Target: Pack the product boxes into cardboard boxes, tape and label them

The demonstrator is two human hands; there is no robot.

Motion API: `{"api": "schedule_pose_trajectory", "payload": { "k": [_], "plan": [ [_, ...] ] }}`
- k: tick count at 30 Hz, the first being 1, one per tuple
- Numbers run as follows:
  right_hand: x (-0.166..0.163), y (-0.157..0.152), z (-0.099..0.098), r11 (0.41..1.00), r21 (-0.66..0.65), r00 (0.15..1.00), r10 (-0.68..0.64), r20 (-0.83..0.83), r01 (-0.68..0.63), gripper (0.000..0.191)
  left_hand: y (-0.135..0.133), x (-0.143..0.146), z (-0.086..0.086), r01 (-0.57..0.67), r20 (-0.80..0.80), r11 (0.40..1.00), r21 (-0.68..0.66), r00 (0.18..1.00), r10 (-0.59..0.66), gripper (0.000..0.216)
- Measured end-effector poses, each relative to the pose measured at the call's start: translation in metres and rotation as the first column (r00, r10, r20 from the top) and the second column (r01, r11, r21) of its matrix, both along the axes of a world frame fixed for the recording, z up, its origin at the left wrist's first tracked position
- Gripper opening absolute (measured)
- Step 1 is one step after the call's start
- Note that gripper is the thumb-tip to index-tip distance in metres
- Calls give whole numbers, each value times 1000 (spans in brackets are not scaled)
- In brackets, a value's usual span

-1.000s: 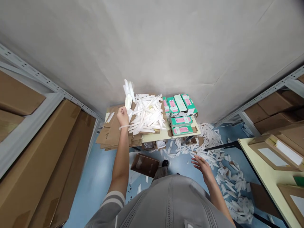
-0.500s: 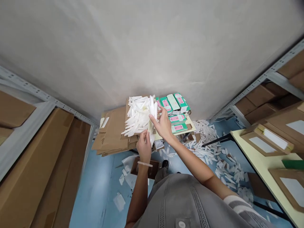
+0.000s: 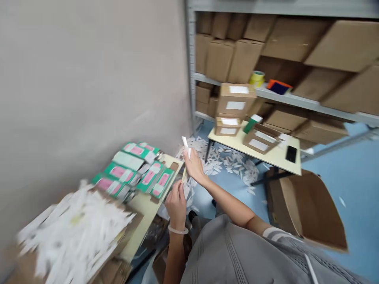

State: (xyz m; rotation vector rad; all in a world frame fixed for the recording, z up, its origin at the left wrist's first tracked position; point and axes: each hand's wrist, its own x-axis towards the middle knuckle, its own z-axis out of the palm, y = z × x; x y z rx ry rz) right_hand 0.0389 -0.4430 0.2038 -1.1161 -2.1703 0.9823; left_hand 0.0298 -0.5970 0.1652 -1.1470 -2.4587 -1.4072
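Note:
In front of my body, my right hand [image 3: 194, 165] is closed around a thin white strip [image 3: 185, 142], probably paper, whose end sticks up past the fingers. Lower and to the left, my left hand [image 3: 177, 203] pinches the bottom end of a narrow pale-yellow strip [image 3: 184, 176] that runs up into the right hand. Whether the two strips are one piece, I cannot tell. A blurred heap of white strips [image 3: 79, 225] lies on cardboard at the lower left. Beyond the left hand, several green boxes with pink panels [image 3: 152, 175] rest on a pale yellow table [image 3: 139, 207].
White strips [image 3: 216, 157] litter the blue floor. At the right, another pale table [image 3: 276, 159] bears cartons [image 3: 260, 140] and a black phone [image 3: 291, 154]. A large open carton [image 3: 316, 209] stands on the floor. Shelving with brown boxes [image 3: 220, 53] lines the far side.
My view has swung right, bringing the shelving and second table into sight. Both hands have come away from the white heap and now hold a strip beyond the table's edge.

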Motion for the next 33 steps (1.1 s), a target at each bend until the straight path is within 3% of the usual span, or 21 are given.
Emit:
{"api": "schedule_pose_trajectory", "payload": {
  "k": [3,6,9,13,15,17,20,23,26,28,30,33],
  "plan": [
    [56,71,-6,982,40,979,-187,78,184,55,56,27,3,203,92,979,-16,975,-200,29],
    [124,146,-13,972,61,950,-236,203,228,55,109,53,1,302,181,952,-41,940,-291,29],
    [202,221,-21,943,83,896,-332,296,322,56,164,77,-10,335,256,940,-55,915,-311,30],
    [302,321,-32,830,227,744,-557,369,509,49,241,107,-25,298,374,951,-78,893,-249,35],
    [337,369,-37,833,323,714,-552,431,449,42,275,121,-26,290,451,955,-69,863,-229,37],
    [357,412,-43,874,372,704,-475,528,311,35,303,134,-22,267,524,963,-37,826,-209,40],
    [365,464,-54,944,311,674,-302,674,112,27,334,147,-12,204,622,979,-12,768,-152,42],
    [361,490,-65,981,189,686,-162,709,37,32,354,154,-3,156,709,988,-4,697,-107,40],
    [357,485,-67,967,232,789,-227,571,110,40,374,159,4,94,790,994,61,604,-106,39],
    [354,466,-59,936,279,865,-313,392,212,41,390,162,9,75,842,988,132,519,-152,42],
    [347,438,-45,930,237,928,-325,180,280,37,410,166,17,91,874,974,209,430,-227,43],
    [329,394,-20,987,36,982,-150,-117,155,33,437,172,30,151,880,942,301,336,-335,42]
  ]
}}
